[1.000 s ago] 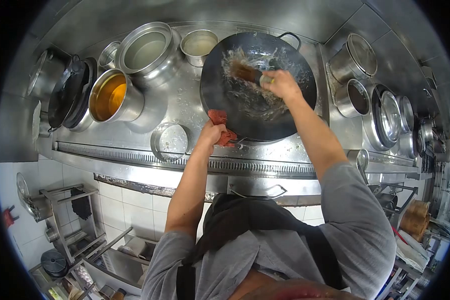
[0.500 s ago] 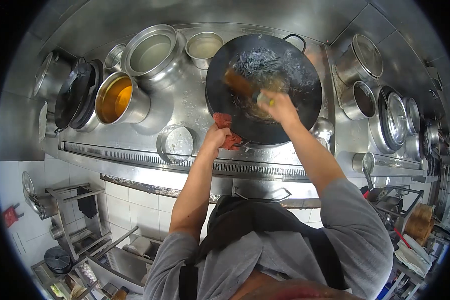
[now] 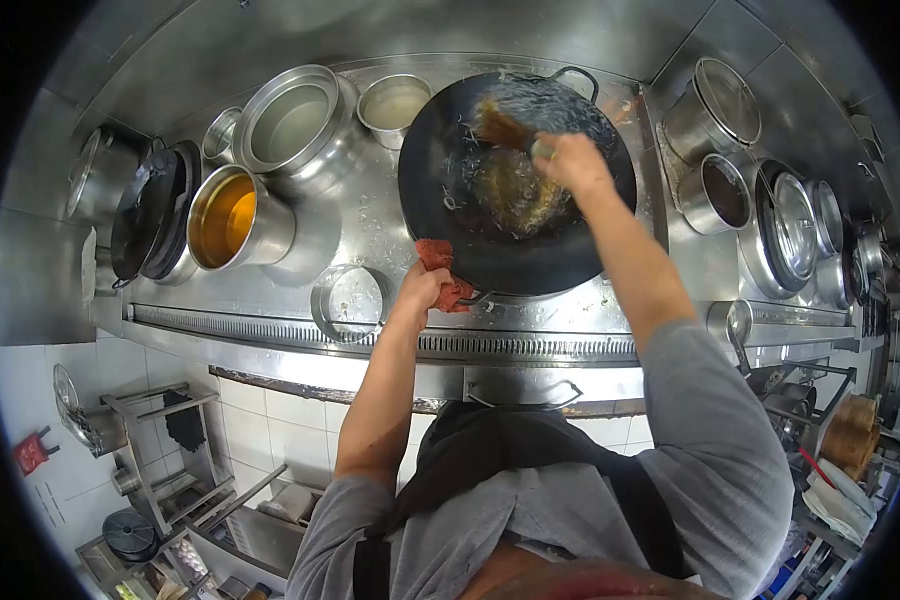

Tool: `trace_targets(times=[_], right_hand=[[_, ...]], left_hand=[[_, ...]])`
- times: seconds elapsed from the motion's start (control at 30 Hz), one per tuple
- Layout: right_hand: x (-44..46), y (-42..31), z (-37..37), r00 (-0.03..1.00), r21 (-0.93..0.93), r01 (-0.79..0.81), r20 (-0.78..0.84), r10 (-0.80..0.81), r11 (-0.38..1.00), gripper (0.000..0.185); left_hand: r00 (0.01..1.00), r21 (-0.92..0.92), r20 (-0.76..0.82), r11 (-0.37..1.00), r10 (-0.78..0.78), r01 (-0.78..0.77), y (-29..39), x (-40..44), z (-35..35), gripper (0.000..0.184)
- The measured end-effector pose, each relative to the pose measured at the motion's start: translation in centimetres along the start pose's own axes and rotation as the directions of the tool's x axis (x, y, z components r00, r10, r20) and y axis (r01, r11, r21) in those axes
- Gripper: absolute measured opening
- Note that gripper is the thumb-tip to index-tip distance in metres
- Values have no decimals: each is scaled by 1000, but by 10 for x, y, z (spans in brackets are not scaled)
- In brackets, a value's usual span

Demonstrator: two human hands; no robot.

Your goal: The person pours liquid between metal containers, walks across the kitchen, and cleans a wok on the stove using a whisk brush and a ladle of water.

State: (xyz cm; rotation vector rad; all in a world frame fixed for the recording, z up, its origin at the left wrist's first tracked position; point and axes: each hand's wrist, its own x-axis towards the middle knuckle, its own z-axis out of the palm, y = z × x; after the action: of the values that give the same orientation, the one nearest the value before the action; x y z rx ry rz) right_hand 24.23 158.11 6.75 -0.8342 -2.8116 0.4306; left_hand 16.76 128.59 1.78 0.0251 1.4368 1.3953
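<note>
Wok [image 3: 440, 205], brush [image 3: 503, 130] and red cloth [image 3: 433, 253] on a steel stove [image 3: 320, 245]

Wok: large, dark, round; set right of the middle on the stove. A looped far handle [image 3: 576, 69] rose at its far rim. Wet inside, with frothy, yellowish liquid [image 3: 515, 195] in the middle and rippled at the far side.

Brush: brown bristles, slightly blurred; located inside the wok, left of the right hand [image 3: 570, 160], bristles pointing left.

Right hand: reached in over the wok from the near right. Fingers were curled closed about the brush's handle end.

Left hand [image 3: 425, 287]: at the near left rim of the wok. Fingers were closed on the bunched red cloth, which lay against the rim beside the near handle [image 3: 480, 297]; whether the grip took in that handle through the cloth could not be told.

Left of the wok: a small pot [image 3: 392, 136] just beside the far left rim, pale liquid within; a wide-mouthed large pot [image 3: 338, 135] with cloudy liquid; a deep pot [image 3: 273, 230] of clear orange liquid; dark pans [image 3: 135, 215] stacked at the far left. Nearer stood a round metal ring [image 3: 322, 305], just left of the left hand.

Right of the wok: a tall pot [image 3: 688, 130] with a mesh-like cover; a smaller pot [image 3: 700, 205] of dark liquid, just nearer.

Near edge: a slotted grate [image 3: 530, 345] ran along the stove.
</note>
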Motion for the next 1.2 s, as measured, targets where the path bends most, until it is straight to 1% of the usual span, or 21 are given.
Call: trace_targets(times=[0.03,0.1,0.17,0.23,0.27,0.37,0.43,0.5,0.57,0.63,0.67,0.73,0.8,0.83,0.87,0.93,1.0,1.07,1.1,1.13,1.2], right_hand=[[-11,-6,14,999,6,35,4,-35,999,34],[-46,-4,20,979,194,199,7,-204,961,37],[-79,12,11,964,302,210,97,-249,930,39],[-95,40,-11,953,263,125,237,-189,957,40],[-93,57,-23,966,194,55,236,-101,979,39],[-56,78,-47,987,-37,-100,121,104,994,38],[-28,59,-34,988,-96,-134,-88,125,986,37],[-3,30,-6,995,-74,-59,-84,53,996,39],[-9,-3,15,998,78,46,-48,-42,996,40],[-37,-18,23,995,232,85,39,-97,969,42],[-56,-18,19,995,227,79,43,-91,971,42],[-91,-10,-1,947,388,114,236,-218,914,45],[-109,18,-26,917,259,82,360,-175,962,45],[-109,32,-40,892,236,-103,451,-15,966,42],[-102,50,-51,926,153,23,369,-79,988,41],[-68,77,-62,962,-21,-13,272,18,1000,37],[-30,79,-53,983,-34,-173,57,174,984,36],[-10,54,-18,982,93,-154,-100,163,984,38],[-9,25,-7,987,51,-146,-65,149,988,41],[-12,4,6,990,187,-134,-12,139,973,41],[-26,-16,40,996,219,11,-91,9,976,40]], left_hand=[[1000,5,-7,1000,-5,5,-1,0,-1,40],[1000,6,-9,1000,-2,2,-4,3,-2,40],[1000,-1,11,1000,3,-3,-7,5,-5,41],[1000,1,7,1000,10,-10,-3,0,-2,41],[1000,-1,1,1000,14,-14,-1,-1,-1,41],[999,-23,29,1000,14,-13,-1,-1,-1,42],[1000,-25,9,1000,15,-15,-2,0,0,43],[1000,-23,-12,1000,17,-17,0,-3,3,43],[999,3,-25,999,32,-32,5,-8,6,41],[1000,-7,-9,1000,23,-23,0,-4,2,41],[1000,-17,7,1000,20,-20,-2,-1,0,41],[1000,-18,31,1000,3,-2,-3,2,-3,41],[999,-18,51,1000,-13,14,-4,2,-4,41],[999,0,29,1000,-19,19,-1,0,-2,41],[1000,16,5,1000,-23,23,1,-1,0,42],[1000,4,-13,1000,3,-3,1,-5,4,41],[999,4,-31,999,33,-33,4,-7,5,40],[1000,-5,-22,1000,1,-1,5,-8,6,39],[1000,2,-26,1000,2,-2,3,-6,5,39],[1000,0,-20,1000,12,-12,1,-2,3,38],[1000,-4,-17,1000,16,-16,-3,0,0,36]])
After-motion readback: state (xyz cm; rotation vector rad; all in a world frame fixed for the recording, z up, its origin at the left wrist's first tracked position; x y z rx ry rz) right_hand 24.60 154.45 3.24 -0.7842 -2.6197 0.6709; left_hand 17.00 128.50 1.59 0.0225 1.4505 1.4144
